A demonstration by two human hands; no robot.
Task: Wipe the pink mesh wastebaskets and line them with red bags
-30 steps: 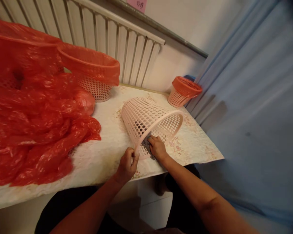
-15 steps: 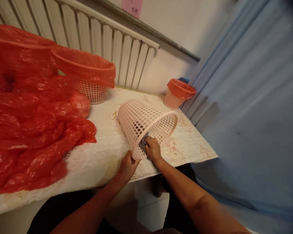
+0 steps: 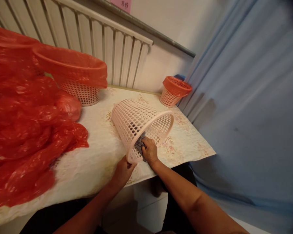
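A pale pink plastic wastebasket (image 3: 136, 112) with a lattice wall lies on its side on the table, its mouth turned toward me and to the right. My left hand (image 3: 123, 170) grips the near edge of its rim, thumb and fingers closed around it. At the mouth, my right hand (image 3: 150, 150) is closed on a dark grey cloth (image 3: 139, 145) and presses it against the inner wall near the rim. Part of the cloth shows dark through the lattice holes. The fingertips of my right hand are partly hidden in the cloth.
Crumpled red plastic bags (image 3: 34, 139) cover the table's left side. Behind them stands a basket lined in red (image 3: 80, 92). A smaller lined basket (image 3: 169, 97) sits at the back right. A radiator (image 3: 95, 35) lines the wall; a blue curtain (image 3: 244, 107) hangs right of the flowered tablecloth (image 3: 195, 139).
The whole view has shifted slightly, so things appear a little farther left. Both hands keep their holds; the right hand with the cloth stays at the wastebasket's mouth.
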